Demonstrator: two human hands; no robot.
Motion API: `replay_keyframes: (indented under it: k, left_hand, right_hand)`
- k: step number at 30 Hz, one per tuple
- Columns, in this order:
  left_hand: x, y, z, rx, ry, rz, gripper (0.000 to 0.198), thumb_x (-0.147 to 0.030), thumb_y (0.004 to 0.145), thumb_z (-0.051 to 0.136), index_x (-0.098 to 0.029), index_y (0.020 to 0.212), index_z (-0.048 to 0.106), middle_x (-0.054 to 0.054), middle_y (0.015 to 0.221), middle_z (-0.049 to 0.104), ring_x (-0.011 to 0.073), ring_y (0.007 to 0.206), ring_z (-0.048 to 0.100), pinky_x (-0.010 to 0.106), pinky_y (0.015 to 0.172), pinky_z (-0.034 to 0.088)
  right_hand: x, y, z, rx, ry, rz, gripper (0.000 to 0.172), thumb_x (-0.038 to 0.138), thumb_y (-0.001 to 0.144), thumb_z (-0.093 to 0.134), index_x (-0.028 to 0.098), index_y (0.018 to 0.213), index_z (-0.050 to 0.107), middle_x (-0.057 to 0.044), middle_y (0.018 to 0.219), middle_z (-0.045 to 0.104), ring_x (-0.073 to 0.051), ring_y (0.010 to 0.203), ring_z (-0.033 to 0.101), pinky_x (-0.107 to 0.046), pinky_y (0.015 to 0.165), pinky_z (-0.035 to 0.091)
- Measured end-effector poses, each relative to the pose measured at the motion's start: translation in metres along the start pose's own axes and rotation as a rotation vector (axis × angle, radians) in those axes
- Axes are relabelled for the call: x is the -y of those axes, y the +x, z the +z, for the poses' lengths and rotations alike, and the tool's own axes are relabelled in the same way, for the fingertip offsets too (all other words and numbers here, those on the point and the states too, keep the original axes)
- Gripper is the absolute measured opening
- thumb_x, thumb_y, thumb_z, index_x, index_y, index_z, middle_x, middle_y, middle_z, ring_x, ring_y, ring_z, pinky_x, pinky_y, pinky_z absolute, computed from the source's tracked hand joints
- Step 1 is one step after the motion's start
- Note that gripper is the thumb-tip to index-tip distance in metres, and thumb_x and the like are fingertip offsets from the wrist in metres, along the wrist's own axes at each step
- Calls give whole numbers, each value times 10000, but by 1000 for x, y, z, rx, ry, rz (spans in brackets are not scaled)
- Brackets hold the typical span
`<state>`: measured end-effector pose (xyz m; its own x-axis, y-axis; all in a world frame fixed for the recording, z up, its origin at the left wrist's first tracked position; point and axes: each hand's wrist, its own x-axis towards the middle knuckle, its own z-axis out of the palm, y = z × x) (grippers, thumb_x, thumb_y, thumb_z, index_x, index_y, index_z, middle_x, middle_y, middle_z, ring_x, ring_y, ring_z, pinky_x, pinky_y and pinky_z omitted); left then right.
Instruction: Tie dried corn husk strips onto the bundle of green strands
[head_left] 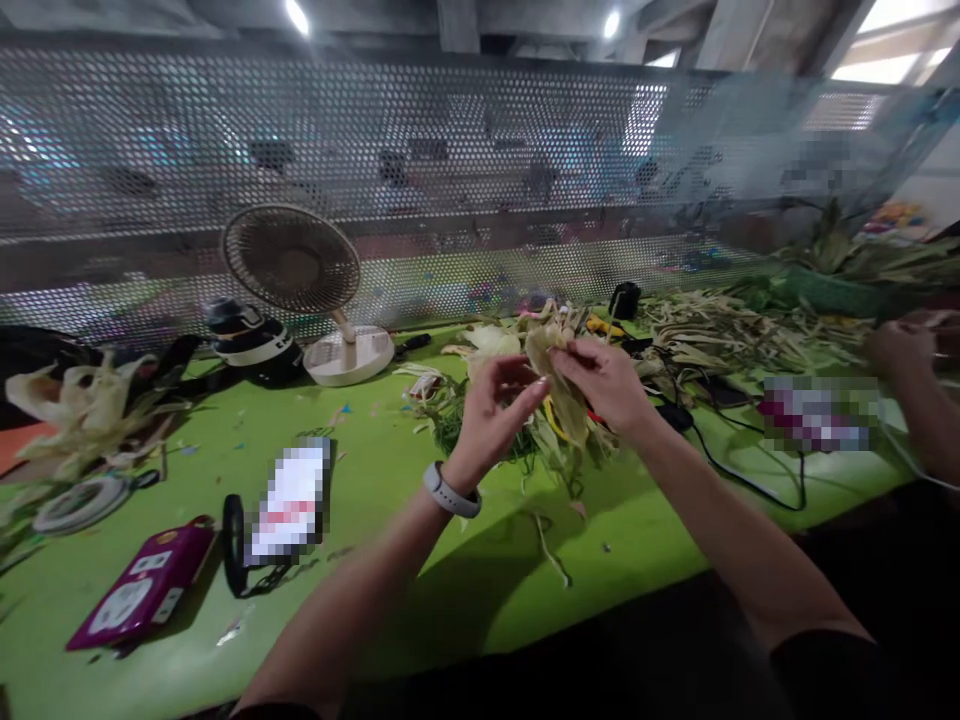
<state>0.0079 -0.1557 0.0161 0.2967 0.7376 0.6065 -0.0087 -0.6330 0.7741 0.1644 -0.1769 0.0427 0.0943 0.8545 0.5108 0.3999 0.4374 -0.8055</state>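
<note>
Above the middle of the green table, my right hand (606, 385) pinches a pale, dry strip of corn husk (574, 415) between thumb and fingers. The husk hangs down from that grip. Just left of it is my left hand (496, 412), wearing a grey wristband (451, 492); its thumb and curved fingers are apart, with nothing visible between them. Behind both hands lies a heap of husks (491, 342), partly hidden by them. Thin green strands (448, 425) spread out beside my left hand.
A small fan (349, 357) stands at the back left near a dark bottle (251, 340). A phone (292, 500) and a purple power bank (146, 585) lie at front left. Cables (739, 470) and more husks (720, 330) are on the right, beside another person's hand (904, 350). Behind stands a perforated metal screen (465, 190).
</note>
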Motion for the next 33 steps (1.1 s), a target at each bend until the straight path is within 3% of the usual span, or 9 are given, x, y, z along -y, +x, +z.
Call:
replay_keyframes:
  k: [2,4,6,9,13,17,21,27,33]
  left_hand:
    - [-25,16,4,30,-98,-1,223,-396,850,569,-187,927,552,44,881,647,125,762,630,254,662,529]
    - [-51,34,6,-79,-144,44,210,-386,879,525,-190,806,527,6,769,598,103,703,606,237,629,510]
    - [-73,48,5,-148,-181,92,192,-377,882,525,-200,808,515,-16,758,567,93,708,603,221,621,495]
    - [-83,48,2,-154,-272,100,194,-393,880,528,-209,829,493,-51,655,510,58,566,553,172,511,435]
    - [-45,12,-6,-46,-391,-73,229,-406,862,554,-211,832,438,-106,477,416,43,373,406,145,368,331]
    - [7,-30,-21,42,-375,-397,341,-478,786,613,-178,758,452,-92,530,451,36,434,439,152,439,430]
    - [32,-50,-40,209,-334,-632,397,-527,739,629,-145,764,523,-30,659,557,81,599,572,226,573,542]
    - [46,-55,-49,287,-255,-600,373,-517,778,581,-152,753,507,-21,659,549,107,617,607,244,571,550]
    - [53,-58,-48,342,47,-516,202,-343,876,453,-163,806,509,-5,641,581,118,548,575,245,531,484]
  right_hand:
    - [28,9,-7,-79,-63,-154,256,424,817,610,176,794,666,-11,811,600,-144,771,541,-264,700,428]
    - [60,18,-14,-125,-78,-270,241,411,841,593,185,799,663,3,779,598,-126,721,542,-258,670,437]
    - [87,25,-19,-228,-91,-374,207,386,852,593,193,807,653,19,736,580,-112,674,532,-247,632,436]
    - [98,25,-20,-319,-114,-459,209,368,875,569,191,771,610,27,704,540,-103,649,513,-241,615,437]
    - [51,6,0,-140,-14,-214,248,421,858,569,177,814,575,7,744,573,-121,697,541,-257,653,460]
    - [-9,-18,34,118,183,135,331,500,817,548,177,751,520,3,682,561,-128,631,520,-245,572,430]
    - [-33,-29,56,239,65,223,343,491,798,550,187,670,458,35,593,472,-108,571,444,-218,519,363]
    - [-41,-25,59,499,-64,251,268,410,776,584,142,779,576,-21,751,621,-156,698,547,-246,625,431]
    - [-49,-30,55,553,-155,156,280,365,832,546,132,957,635,-58,897,683,-199,799,606,-282,725,450]
